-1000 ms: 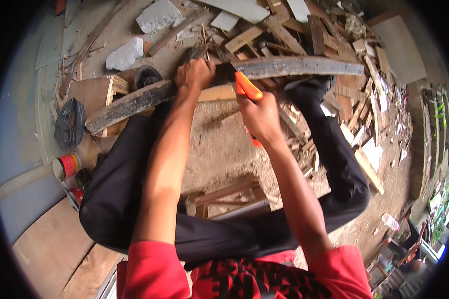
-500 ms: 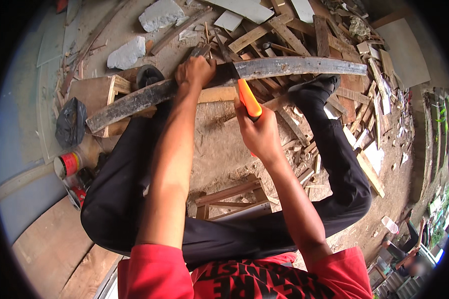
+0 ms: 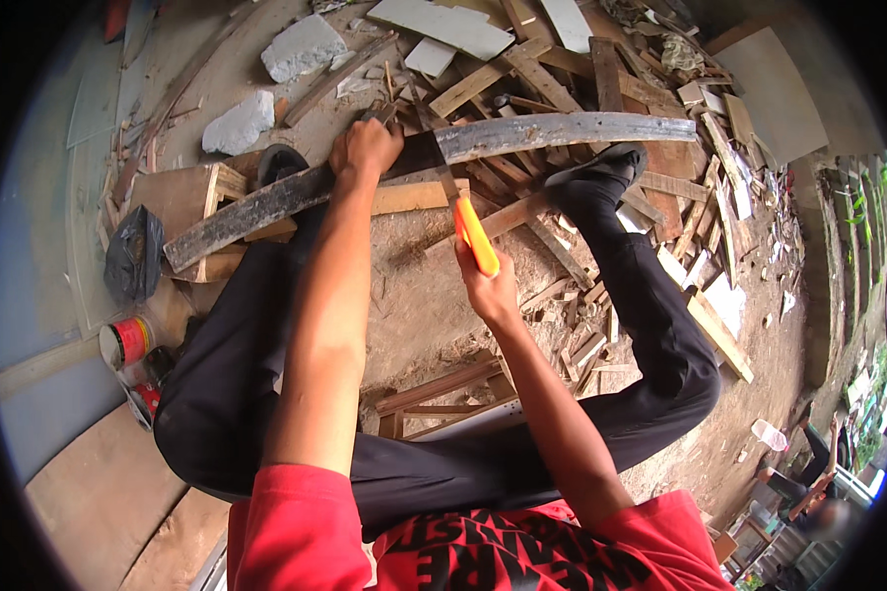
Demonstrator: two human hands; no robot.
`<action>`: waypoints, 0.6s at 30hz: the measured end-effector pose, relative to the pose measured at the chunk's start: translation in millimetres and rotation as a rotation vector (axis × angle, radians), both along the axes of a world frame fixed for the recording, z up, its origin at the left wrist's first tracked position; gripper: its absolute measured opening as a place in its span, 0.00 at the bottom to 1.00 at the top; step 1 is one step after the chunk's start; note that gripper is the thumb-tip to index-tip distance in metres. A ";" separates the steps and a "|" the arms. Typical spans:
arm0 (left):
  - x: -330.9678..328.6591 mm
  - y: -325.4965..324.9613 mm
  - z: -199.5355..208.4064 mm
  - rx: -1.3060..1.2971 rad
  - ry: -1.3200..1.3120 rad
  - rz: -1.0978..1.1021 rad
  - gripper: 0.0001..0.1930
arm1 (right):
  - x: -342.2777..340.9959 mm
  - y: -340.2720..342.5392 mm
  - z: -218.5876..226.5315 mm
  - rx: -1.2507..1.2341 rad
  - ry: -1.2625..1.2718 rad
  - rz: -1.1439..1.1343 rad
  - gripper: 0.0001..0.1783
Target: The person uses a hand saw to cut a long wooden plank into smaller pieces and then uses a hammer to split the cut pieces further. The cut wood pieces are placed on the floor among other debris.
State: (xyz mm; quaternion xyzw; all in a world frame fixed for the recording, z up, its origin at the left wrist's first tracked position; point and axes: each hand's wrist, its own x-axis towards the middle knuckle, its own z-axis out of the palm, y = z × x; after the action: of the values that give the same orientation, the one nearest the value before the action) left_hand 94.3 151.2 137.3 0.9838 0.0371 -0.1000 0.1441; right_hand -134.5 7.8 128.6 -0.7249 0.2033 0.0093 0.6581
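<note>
A long, weathered wooden plank [image 3: 572, 130] lies crosswise in front of me, its left part resting on a wooden box [image 3: 192, 202]. My left hand [image 3: 367, 148] is closed over the plank near its middle, pressing it down. In my right hand [image 3: 490, 286] is the orange handle of a handsaw [image 3: 447, 169]. The saw's thin, dark blade crosses the plank just right of my left hand, its tip reaching past the far edge. A light wooden piece [image 3: 421, 198] shows under the plank.
Scrap wood [image 3: 562, 84] lies heaped beyond the plank and to the right. Two pale concrete chunks [image 3: 238, 122] sit at the far left. A black plastic bag [image 3: 135, 254] and cans [image 3: 128, 340] stand by my left knee. A wooden frame [image 3: 443, 394] lies between my legs. Another person [image 3: 813, 492] is at the far right.
My right hand has drawn the handsaw back toward me, so more blade shows on the near side of the plank. My left hand stays on the plank; the whole view has shifted slightly.
</note>
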 end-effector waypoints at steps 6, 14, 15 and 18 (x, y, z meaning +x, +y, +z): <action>-18.3 -1.2 -20.2 0.078 -0.216 -0.120 0.36 | 4.3 3.2 17.7 -0.271 -0.044 0.010 0.24; 3.4 6.5 -13.4 0.066 -0.168 -0.038 0.36 | -21.7 -4.8 142.2 -0.283 -0.008 0.241 0.13; -6.9 6.0 -21.8 0.064 -0.164 -0.040 0.36 | -41.4 -6.4 152.8 -0.276 0.074 0.224 0.13; -11.6 -6.3 -16.4 0.052 -0.116 -0.058 0.35 | -61.0 -15.9 156.6 -0.239 0.169 0.167 0.14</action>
State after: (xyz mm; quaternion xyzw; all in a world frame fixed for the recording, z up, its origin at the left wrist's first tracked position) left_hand 82.7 144.9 120.9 0.9920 0.0029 -0.0461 0.1175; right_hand -195.5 -8.1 285.2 -0.8090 0.1966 0.1006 0.5447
